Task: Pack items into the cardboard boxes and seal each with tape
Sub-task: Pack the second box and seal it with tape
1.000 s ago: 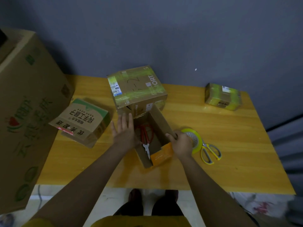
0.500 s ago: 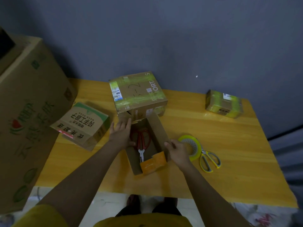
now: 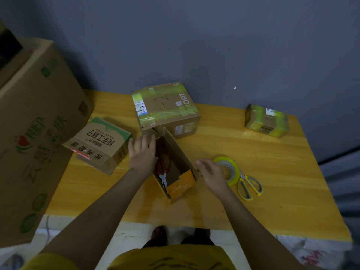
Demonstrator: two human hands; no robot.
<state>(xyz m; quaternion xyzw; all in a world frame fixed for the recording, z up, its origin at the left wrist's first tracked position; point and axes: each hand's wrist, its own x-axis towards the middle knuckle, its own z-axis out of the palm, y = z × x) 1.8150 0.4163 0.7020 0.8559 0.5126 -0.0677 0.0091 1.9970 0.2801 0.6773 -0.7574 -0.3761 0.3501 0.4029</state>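
Observation:
A small open cardboard box (image 3: 180,152) with an orange near flap stands mid-table. Red-handled scissors (image 3: 162,168) lie inside it. My left hand (image 3: 143,154) lies flat with straight fingers against the box's left side and flap. My right hand (image 3: 209,173) hovers just right of the box's right flap, fingers loosely curled and holding nothing. A roll of yellow-green tape (image 3: 228,167) lies right of that hand, partly hidden by it, with yellow-handled scissors (image 3: 249,185) beside it.
A taped box (image 3: 165,109) stands just behind the open one. A smaller taped box (image 3: 266,120) sits far right. A printed carton (image 3: 99,143) lies left, and a large carton (image 3: 33,133) stands off the wooden table's (image 3: 272,201) left end.
The camera view has shifted. My right hand has let go of the box's orange flap corner and drawn slightly right. My left hand has moved onto the left flap.

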